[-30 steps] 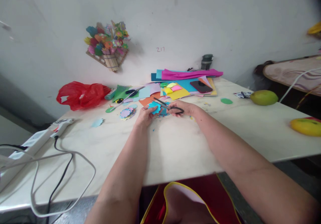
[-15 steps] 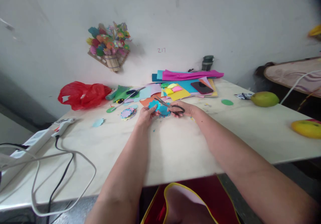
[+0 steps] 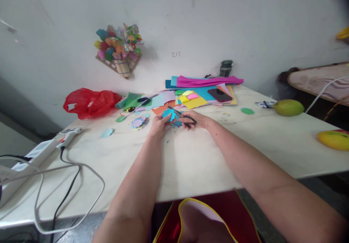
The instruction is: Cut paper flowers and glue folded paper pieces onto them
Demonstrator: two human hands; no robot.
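Pinching in the left hand [image 3: 159, 124] a blue scalloped paper cutout [image 3: 170, 114] over paper scraps [image 3: 176, 124], probably to leave its rim free. Gripping in the right hand [image 3: 198, 118] dark-handled scissors [image 3: 177, 113], with blades close to that rim. With coloured sheets [image 3: 203, 91] near the wall [image 3: 191, 32], seemingly for working room.

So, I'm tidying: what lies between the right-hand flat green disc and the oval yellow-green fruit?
A small white packet with dark markings, in the head view.
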